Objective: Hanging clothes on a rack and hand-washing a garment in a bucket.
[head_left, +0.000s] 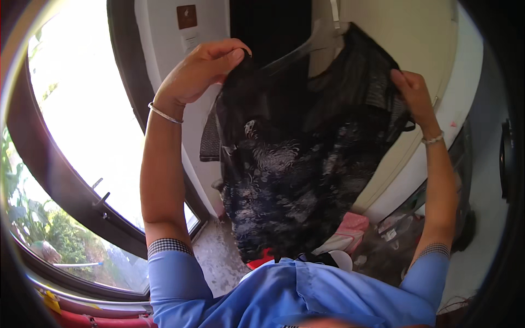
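A black, partly sheer top with a pale flower-like print hangs spread out in front of me. Its left shoulder is pinched between the thumb and fingers of my raised left hand. At about the same height, my right hand grips the cloth at the right shoulder, its fingertips partly behind the fabric. Inside the neckline sits a translucent hanger, with its pale hook rising above the collar. Both arms are lifted and bent, and neither hand touches the hanger.
A large bright window with a dark frame and a handle is on the left. Behind the top stands a cream door. Low on the right lie a pink cloth item and clear plastic bags.
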A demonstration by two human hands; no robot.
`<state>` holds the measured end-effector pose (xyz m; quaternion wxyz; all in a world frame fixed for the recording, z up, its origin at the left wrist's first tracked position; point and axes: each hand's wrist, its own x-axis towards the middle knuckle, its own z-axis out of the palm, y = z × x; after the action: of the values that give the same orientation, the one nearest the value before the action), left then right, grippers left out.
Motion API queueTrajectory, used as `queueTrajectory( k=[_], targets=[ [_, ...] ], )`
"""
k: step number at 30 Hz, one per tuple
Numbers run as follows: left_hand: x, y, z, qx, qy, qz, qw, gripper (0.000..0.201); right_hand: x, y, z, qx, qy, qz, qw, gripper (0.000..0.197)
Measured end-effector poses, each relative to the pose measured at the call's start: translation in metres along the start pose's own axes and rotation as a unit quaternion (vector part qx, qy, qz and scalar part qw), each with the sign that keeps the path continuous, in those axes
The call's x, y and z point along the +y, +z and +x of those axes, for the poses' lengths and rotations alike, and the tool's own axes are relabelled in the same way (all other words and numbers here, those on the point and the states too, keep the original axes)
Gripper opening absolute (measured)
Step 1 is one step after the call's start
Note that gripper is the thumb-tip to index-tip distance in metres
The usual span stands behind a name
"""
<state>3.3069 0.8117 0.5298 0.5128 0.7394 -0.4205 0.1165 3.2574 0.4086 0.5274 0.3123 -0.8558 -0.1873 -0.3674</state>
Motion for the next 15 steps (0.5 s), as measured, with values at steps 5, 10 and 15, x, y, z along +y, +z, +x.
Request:
queueTrajectory(
  k=[5, 10, 15],
  targets=[
    [0.037, 0.026, 0.02, 0.029, 0.031, 0.286, 0.957, 0.027, -0.029, -0.005, 0.003, 0.023, -0.015, -0.016, 0.999, 0.051],
    [0.048, 0.04, 0.01, 0.049, 0.13, 0.279, 0.95, 0.026, -0.04, -0.017, 0.002, 0.007, 0.009, -0.002, 1.0, 0.05],
    [0.06, 0.035, 0.015, 0.11, 0.017, 0.171, 0.979, 0.023, -0.041, -0.036, -0.007, -0.088, 0.021, 0.1, 0.991, 0.045]
  ],
)
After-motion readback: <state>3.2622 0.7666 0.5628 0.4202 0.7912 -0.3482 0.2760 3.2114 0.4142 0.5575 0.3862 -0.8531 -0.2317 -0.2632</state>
